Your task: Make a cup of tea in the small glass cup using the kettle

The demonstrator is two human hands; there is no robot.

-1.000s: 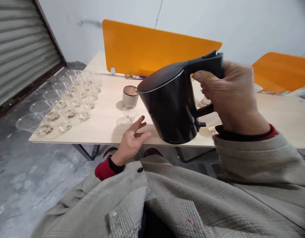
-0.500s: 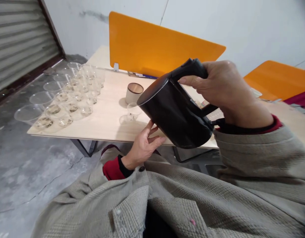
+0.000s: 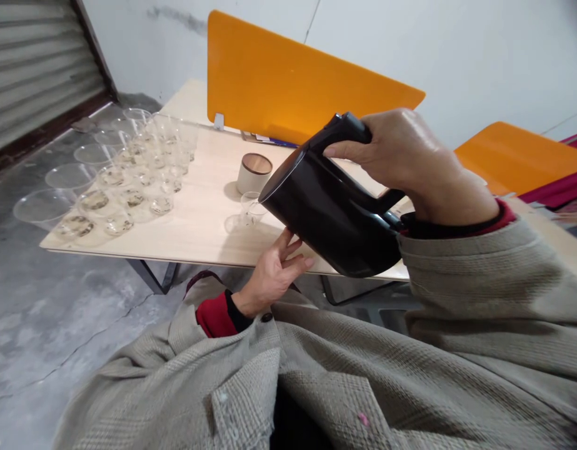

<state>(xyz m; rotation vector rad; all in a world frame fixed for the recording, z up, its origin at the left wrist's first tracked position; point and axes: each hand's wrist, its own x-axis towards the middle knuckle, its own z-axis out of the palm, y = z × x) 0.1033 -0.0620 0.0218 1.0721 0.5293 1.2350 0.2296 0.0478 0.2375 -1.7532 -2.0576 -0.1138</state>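
My right hand (image 3: 401, 150) is wrapped round the handle of a black electric kettle (image 3: 335, 206). The kettle is held up and tilted to the left, its rim end low over a small clear cup (image 3: 252, 207) on the table. Whether water runs into that cup is hard to make out. Under the kettle's lower side, my left hand (image 3: 274, 273) has its fingers apart, with the fingertips at or close to the kettle body. Just behind the clear cup stands a pale round canister (image 3: 254, 175) with a wood-coloured top.
Several clear plastic cups (image 3: 94, 206) with dark bits in the bottom stand in rows at the table's (image 3: 199, 237) left end. An orange divider (image 3: 297, 81) rises behind, with a blue pen-like item (image 3: 282, 143) at its foot. A second orange panel (image 3: 517, 156) is at right.
My right hand has moved slightly left and the kettle tips a little further over the clear cup. My left hand stays nearly where it was. The view has shifted slightly.
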